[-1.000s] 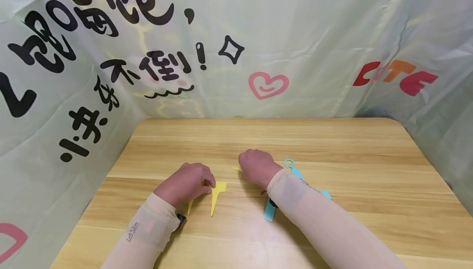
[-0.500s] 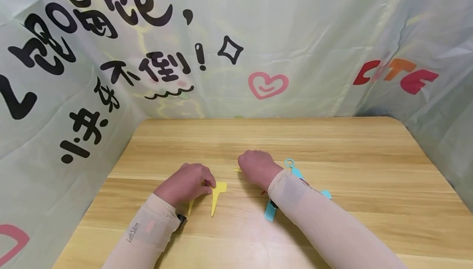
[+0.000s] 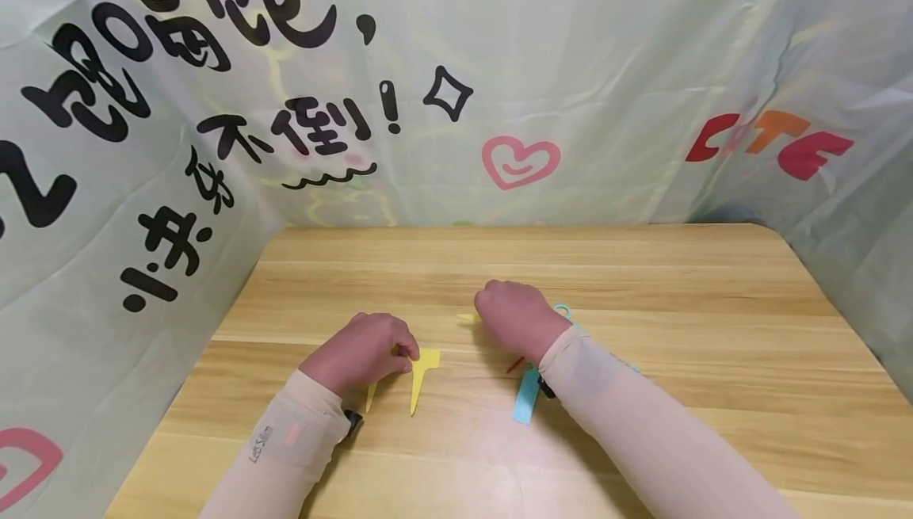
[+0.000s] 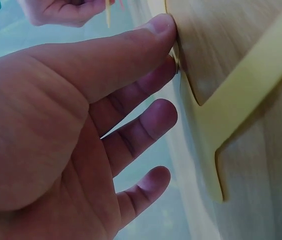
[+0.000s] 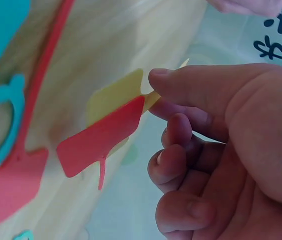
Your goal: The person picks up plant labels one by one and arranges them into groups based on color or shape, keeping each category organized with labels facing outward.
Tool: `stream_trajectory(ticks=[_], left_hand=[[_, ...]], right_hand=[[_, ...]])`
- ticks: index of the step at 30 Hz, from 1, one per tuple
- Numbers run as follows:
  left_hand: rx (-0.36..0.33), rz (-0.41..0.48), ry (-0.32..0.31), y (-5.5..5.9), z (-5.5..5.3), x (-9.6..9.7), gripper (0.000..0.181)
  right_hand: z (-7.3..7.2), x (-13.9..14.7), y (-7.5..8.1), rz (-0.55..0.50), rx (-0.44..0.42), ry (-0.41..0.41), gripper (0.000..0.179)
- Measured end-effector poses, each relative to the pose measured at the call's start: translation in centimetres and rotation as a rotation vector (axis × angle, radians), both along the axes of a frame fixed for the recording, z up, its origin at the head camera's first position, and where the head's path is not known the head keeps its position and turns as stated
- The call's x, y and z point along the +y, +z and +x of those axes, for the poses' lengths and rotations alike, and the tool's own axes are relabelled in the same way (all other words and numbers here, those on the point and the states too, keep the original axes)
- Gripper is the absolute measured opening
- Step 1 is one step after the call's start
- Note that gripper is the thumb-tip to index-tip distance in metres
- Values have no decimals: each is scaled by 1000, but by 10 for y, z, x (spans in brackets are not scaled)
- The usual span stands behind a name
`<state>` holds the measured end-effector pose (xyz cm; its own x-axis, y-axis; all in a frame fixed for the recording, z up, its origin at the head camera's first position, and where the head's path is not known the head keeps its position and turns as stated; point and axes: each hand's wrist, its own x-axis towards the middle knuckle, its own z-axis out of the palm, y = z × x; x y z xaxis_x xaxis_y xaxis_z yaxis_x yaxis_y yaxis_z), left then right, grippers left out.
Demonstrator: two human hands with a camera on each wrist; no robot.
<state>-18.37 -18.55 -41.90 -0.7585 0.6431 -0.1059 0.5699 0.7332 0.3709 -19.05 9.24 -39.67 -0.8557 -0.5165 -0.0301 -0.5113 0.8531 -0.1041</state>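
In the head view my left hand [image 3: 361, 352] is at the left of the table, by a yellow T-shaped plant label [image 3: 422, 372]. Its thumb and index fingertip pinch an edge of the yellow label [image 4: 208, 120] in the left wrist view, while the other fingers are spread. A second yellow stem [image 3: 371, 397] shows below this hand. My right hand [image 3: 518, 315] pinches a yellow label [image 5: 118, 95] by its stem, with a red label [image 5: 103, 137] overlapping it. The yellow tip [image 3: 467, 318] sticks out left of the hand. The red label's hold is partly hidden.
Blue labels [image 3: 527, 398] lie beneath and beside my right forearm, partly covered. One blue piece ends in a ring [image 5: 16, 120]. Another red label [image 5: 18, 192] lies by it. Printed white cloth [image 3: 606, 91] hangs behind the wooden table [image 3: 642, 265].
My right hand has shifted a little right and away, uncovering more of a red stem and covering more of the blue labels. My left hand stays almost where it was.
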Motion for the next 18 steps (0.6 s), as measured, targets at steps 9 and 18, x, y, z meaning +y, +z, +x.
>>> stream_trajectory(ticks=[9, 18], left_hand=[[9, -4, 1, -1, 0, -1, 15], [1, -21, 4, -1, 0, 0, 14]], right_hand=[[-3, 14, 8, -13, 13, -20, 25], [0, 24, 14, -46, 57, -11, 21]])
